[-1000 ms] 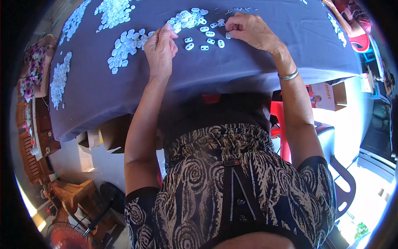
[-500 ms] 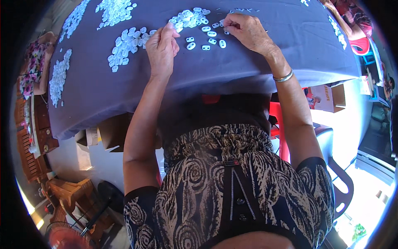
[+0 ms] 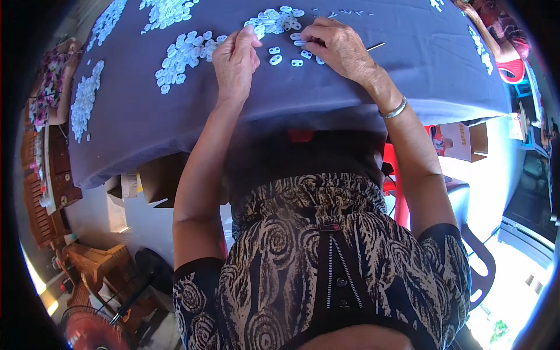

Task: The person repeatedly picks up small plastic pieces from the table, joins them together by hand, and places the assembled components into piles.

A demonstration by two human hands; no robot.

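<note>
My left hand point(image 3: 234, 61) is closed in a pinch beside a heap of small white plastic pieces point(image 3: 273, 22); whatever it holds is too small to make out. My right hand point(image 3: 339, 49) has thumb and forefinger together at a white oval two-hole piece point(image 3: 298, 43). Between the hands lie several loose pieces, among them a white oval one point(image 3: 275, 60) and a squarer two-hole one point(image 3: 297, 62). Some pieces are partly hidden under my right fingers. A thin dark stick point(image 3: 376, 46) shows just right of my right hand.
A dark grey-blue cloth point(image 3: 140, 125) covers the table. More white pieces lie in heaps at the left point(image 3: 86, 102), near left point(image 3: 181, 58) and far left point(image 3: 166, 13). Small slivers point(image 3: 350, 12) lie beyond my right hand. Another person's arm point(image 3: 496, 46) is at the far right.
My right hand has moved left and slightly nearer, over the loose pieces, and its fingers reach an oval one. My left hand has shifted a little right. The thin stick shows more clearly.
</note>
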